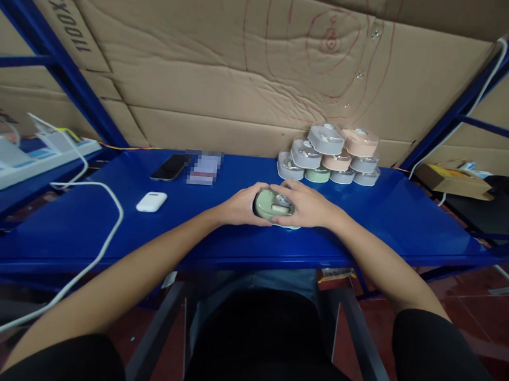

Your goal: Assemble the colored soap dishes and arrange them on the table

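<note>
The green round case (pixel 266 204) was held between the left grip (pixel 242 204) and the right grip (pixel 308 205), both curved around its sides, over the near part of the blue tabletop (pixel 233 241). Whether it was also supported from below could not be told. For steady handling, light, equal pressure was advised, with the stacked packs (pixel 326 140) behind kept untouched.

Smooth plastic green case (pixel 267 204), glossy tabletop (pixel 237 242), creased matt cardboard wall (pixel 181 55)
</note>
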### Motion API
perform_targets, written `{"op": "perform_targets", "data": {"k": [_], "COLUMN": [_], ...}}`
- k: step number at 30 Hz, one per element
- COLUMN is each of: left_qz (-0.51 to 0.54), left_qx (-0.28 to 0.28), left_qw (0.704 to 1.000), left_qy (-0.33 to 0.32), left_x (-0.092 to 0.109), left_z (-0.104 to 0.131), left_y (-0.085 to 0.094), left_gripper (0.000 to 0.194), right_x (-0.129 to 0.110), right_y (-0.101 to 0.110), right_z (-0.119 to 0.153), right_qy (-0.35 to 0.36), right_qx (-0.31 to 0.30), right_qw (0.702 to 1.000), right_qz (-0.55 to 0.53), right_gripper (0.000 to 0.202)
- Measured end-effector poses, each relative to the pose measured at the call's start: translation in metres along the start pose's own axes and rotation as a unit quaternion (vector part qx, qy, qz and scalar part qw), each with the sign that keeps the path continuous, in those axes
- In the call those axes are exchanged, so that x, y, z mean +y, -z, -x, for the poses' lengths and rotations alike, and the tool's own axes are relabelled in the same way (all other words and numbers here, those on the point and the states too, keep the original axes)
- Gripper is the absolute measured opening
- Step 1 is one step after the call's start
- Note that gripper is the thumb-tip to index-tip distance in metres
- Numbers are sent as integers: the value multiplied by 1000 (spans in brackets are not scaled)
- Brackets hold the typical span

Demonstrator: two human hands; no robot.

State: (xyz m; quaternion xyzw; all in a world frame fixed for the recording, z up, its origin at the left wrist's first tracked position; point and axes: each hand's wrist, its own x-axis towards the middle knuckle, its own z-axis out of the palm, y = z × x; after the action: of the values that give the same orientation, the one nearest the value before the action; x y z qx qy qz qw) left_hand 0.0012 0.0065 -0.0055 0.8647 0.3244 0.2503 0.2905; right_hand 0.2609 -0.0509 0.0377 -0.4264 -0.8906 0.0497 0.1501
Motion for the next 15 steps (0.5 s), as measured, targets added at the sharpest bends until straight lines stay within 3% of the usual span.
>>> {"op": "perform_targets", "data": {"k": [8,15], "left_qz": [69,241], "left_qx": [18,119], "left_qw": [997,963], "left_qy": [-17,16], "left_x": [-3,-8], "left_z": [-1,-5], "left_y": [9,23], "left_gripper": [104,103], "right_x": [15,24], "right_y": [5,9], "right_z": [3,-4], "right_qy": [24,52], "right_qx": [-11,192], "right_qw": [998,969], "right_qz": [-56,-144], "right_gripper": [112,77]}}
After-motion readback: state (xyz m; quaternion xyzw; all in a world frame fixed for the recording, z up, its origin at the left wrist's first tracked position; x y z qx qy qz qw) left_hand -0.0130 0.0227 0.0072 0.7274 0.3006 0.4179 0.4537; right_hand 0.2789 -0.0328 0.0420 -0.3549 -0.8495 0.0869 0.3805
